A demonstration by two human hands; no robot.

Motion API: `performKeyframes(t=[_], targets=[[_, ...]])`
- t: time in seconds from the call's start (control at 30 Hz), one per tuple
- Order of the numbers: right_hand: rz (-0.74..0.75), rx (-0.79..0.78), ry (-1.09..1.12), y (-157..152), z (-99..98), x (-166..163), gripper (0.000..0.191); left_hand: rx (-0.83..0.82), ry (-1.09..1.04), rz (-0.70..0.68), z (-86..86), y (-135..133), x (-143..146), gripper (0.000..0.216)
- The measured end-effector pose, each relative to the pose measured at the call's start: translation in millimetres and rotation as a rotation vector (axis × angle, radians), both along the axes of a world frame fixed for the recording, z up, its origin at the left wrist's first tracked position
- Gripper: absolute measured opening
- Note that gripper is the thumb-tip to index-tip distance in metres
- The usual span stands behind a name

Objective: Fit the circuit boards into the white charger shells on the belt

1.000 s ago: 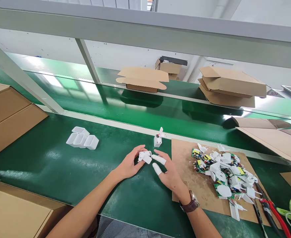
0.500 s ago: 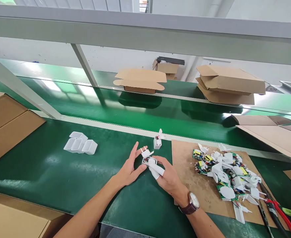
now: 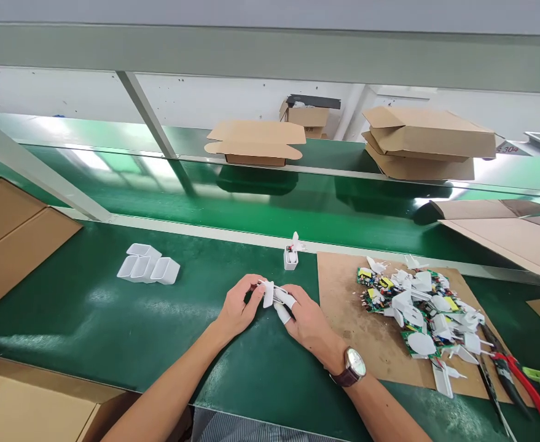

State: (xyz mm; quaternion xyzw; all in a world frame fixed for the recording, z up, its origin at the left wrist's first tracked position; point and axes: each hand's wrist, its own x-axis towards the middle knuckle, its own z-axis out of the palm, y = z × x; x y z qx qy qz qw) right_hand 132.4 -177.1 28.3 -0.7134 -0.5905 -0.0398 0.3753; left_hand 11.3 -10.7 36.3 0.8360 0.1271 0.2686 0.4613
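Between the green surface's (image 3: 90, 331) front and back edges, the left hand (image 3: 236, 310) and right hand (image 3: 310, 320) pinch a white plug unit (image 3: 268, 294) from either side – apparently fitting its parts – so careful alignment seems needed next.

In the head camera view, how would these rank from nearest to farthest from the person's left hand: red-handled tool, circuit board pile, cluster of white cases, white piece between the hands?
From the left hand:
1. White piece: at its fingertips.
2. White cases: off to the left.
3. Circuit board pile: to the right.
4. Red-handled tool: beyond the pile, lower right.
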Motion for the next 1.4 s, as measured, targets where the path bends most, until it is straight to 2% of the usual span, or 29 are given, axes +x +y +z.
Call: performKeyframes(t=[0.13,0.3,0.4,0.43,0.47,0.53,0.57,0.67,0.77,0.87,1.0,1.07,1.13,1.23,1.3,1.4], targets=[[-0.008,-0.006,0.129,1.3,4.3,0.9,0.035,-0.008,0.017,-0.006,1.5,-0.4,0.2,0.028],[0.021,-0.033,0.068,1.5,2.8,-0.2,0.044,-0.006,0.027,-0.009,-2.4,2.0,0.2,0.029],[0.022,0.019,0.159,3.7,0.1,-0.6,0.041,-0.059,0.016,-0.008,-9.3,4.0,-1.1,0.029],[0.01,0.051,0.23,4.5,-0.9,-0.7,0.037,-0.068,-0.003,-0.027,-11.8,4.1,-1.9,0.036],[0.003,0.077,0.326,5.2,-1.9,-0.6,0.034,-0.059,-0.027,-0.053,-13.9,3.8,-2.7,0.052],[0.013,0.082,0.577,5.8,-3.6,-0.5,0.032,0.024,-0.069,-0.119,-16.8,1.5,-4.1,0.089],[0.029,0.058,0.706,5.7,-4.3,-0.4,0.033,0.086,-0.083,-0.139,-17.5,-0.4,-4.4,0.097],[0.066,-0.044,0.974,5.2,-6.1,-0.5,0.042,0.244,-0.141,-0.125,-16.9,-6.9,-3.4,0.086],[0.048,-0.065,1.071,5.8,-8.1,-1.5,0.048,0.296,-0.174,-0.082,-14.8,-10.9,-1.5,0.079],[0.039,-0.035,1.101,7.1,-8.7,-4.7,0.047,0.327,-0.161,-0.053,-12.9,-11.7,-1.3,0.075],[-0.005,0.087,1.104,6.8,-6.7,-8.7,0.043,0.383,-0.141,0.023,-13.0,-6.4,-1.7,0.068],[-0.053,0.132,1.089,6.5,-6.3,-5.3,0.041,0.335,-0.065,0.099,-15.2,1.1,0.5,0.065],[-0.157,0.186,1.03,7.4,-7.6,4.5,0.038,0.21,0.018,0.178,-17.9,11.7,6.2,0.065],[-0.312,0.25,0.939,12.0,-13.0,26.6,0.047,-0.006,0.084,0.219,-18.7,28.5,22.3,0.067],[-0.302,0.23,0.938,16.0,-18.6,39.3,0.06,-0.112,0.119,0.169,-16.9,35.9,37.3,0.07],[-0.17,0.188,0.955,19.4,-27.6,47.2,0.071,-0.217,0.158,0.06,-14.9,37.5,61.6,0.073]])
